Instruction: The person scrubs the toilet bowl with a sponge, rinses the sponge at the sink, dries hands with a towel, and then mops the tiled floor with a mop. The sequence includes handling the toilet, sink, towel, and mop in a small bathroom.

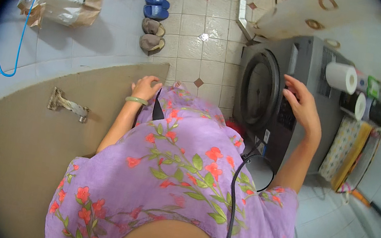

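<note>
My right hand [298, 100] is raised by the control panel of a dark grey front-loading washing machine [285, 126], fingers bent and apart, nothing in them. Whether its fingertips touch the panel cannot be told. The machine's round door [258, 88] faces the tiled floor, left of that hand. My left hand [146, 87], with a pale green bangle [136, 100] at the wrist, hangs beside the beige panel [107, 80] and the purple flowered dress [186, 148]. It holds nothing that shows. A black cable [232, 199] runs down over the dress.
Paper rolls [341, 77] and a patterned box [341, 149] are on the washing machine. Blue slippers [155, 12] and brown slippers [151, 43] line the left wall. A worn metal fixture [69, 104] juts from the beige panel. A patterned curtain [302, 15] hangs at upper right.
</note>
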Available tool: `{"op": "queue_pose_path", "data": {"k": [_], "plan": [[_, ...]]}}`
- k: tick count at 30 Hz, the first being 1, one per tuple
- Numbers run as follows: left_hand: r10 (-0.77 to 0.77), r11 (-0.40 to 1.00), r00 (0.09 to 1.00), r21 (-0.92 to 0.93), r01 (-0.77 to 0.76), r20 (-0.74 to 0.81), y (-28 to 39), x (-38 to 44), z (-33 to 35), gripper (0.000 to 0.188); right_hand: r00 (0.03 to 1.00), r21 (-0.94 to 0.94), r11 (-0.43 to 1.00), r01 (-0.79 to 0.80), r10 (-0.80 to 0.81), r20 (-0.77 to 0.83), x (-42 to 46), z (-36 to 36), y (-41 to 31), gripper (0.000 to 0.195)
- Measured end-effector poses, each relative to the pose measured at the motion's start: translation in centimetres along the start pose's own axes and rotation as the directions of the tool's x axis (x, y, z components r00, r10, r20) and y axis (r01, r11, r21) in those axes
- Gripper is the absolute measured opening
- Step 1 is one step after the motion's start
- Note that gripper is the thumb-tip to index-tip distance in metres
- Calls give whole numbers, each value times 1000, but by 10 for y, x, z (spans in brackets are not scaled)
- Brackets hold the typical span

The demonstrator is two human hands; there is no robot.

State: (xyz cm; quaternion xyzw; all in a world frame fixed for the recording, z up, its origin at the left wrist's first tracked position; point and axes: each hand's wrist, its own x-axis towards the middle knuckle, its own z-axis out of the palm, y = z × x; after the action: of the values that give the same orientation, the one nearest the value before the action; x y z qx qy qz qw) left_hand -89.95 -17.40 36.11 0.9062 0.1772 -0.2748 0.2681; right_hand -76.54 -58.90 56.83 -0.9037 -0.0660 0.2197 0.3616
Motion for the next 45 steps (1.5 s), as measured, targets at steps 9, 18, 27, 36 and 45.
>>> {"op": "queue_pose_path", "data": {"k": [9, 18, 27, 36, 45], "plan": [[41, 976, 999, 215, -46, 27, 57, -19, 21, 37, 408, 365, 930, -53, 354, -842, -261, -36, 87, 21], [142, 939, 976, 289, -186, 168, 66, -9, 82, 41, -545, 396, 770, 500, 636, -547, -422, -55, 230, 32], [229, 973, 964, -36, -226, 136, 5, -17, 72, 30, -201, 737, 593, 324, 805, -558, -389, -140, 408, 41], [-70, 988, 973, -123, 98, 218, -119, -154, 43, 26, -72, 814, 580, -26, 811, -580, -365, -168, 599, 25], [-608, 740, 784, -268, 617, 126, -131, -242, 50, 20, 10, 787, 617, 21, 787, -617, -362, -173, 664, 23]]}}
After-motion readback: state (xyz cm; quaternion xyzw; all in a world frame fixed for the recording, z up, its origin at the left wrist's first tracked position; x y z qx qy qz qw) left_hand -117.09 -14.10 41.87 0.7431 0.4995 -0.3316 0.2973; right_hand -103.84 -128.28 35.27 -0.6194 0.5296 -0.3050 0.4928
